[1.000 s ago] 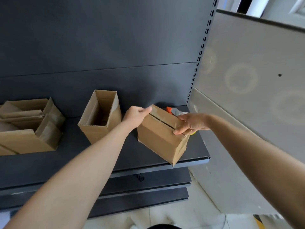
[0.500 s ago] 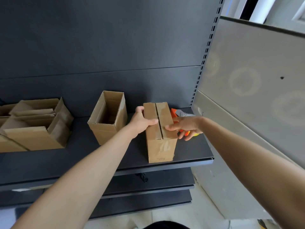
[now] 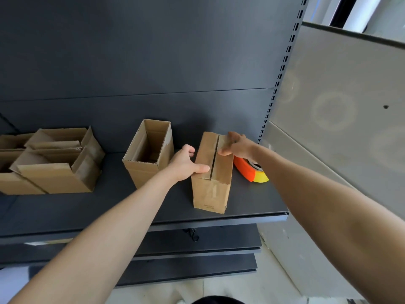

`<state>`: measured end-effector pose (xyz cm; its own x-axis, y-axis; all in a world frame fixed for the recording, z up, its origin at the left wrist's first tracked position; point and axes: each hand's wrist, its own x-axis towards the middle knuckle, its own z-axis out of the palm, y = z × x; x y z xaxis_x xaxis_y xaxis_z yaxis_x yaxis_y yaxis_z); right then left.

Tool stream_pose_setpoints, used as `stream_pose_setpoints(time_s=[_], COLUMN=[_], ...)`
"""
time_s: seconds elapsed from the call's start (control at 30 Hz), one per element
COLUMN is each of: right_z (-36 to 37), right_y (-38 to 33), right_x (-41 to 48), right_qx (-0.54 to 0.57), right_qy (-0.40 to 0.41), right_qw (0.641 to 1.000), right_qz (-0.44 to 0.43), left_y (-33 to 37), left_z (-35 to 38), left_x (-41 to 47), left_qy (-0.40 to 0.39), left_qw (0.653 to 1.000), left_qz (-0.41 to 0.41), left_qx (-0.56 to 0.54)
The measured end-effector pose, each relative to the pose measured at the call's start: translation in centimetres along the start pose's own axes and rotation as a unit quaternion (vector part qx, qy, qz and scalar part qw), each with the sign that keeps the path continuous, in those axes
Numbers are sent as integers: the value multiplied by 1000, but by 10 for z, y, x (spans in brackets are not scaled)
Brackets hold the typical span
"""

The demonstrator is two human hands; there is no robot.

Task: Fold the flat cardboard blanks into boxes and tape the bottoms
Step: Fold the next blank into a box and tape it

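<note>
Dark shelf (image 3: 87, 207) carries a box pile (image 3: 54, 172) far left, an open box (image 3: 146, 163) mid-shelf and a closed-flap box (image 3: 211, 189) near the front edge. Left hand (image 3: 185, 163) grip clamps its left side, thumb on top. Right hand (image 3: 238, 145) grip pinches the right flap. Orange-yellow tape dispenser (image 3: 249, 171) sits just right.

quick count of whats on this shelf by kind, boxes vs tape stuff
closed box, seam up: 1
open upright box: 1
boxes heaped at left: at least 2; they overlap and the frame cuts them off
tape dispenser: 1
total: at least 5
</note>
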<state>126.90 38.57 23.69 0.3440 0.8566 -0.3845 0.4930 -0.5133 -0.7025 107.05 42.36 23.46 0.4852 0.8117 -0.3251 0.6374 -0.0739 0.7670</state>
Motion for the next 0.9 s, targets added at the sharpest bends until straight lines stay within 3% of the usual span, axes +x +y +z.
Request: stream_pose_setpoints(time_s=[0.13,0.37,0.73,0.9], right_z=[1,0,3,6], right_y=[3,7,3,6], right_x=[8,10,19,13], right_qx=[9,128,121,89], right_qy=[-11,-44,-22,-18], right_qw=[1000,990,992,996], right_qz=[18,26,29,-8], left_y=[-5,-20,-24,-18], left_z=[1,-7,17,-2], left_x=[-9,-14,-16,-8], left_qy=[-87,-189,-114,-195], left_qw=[991,978,992,979], left_qz=[-96,-72,19,-36], left_qx=[-39,-57,41,37])
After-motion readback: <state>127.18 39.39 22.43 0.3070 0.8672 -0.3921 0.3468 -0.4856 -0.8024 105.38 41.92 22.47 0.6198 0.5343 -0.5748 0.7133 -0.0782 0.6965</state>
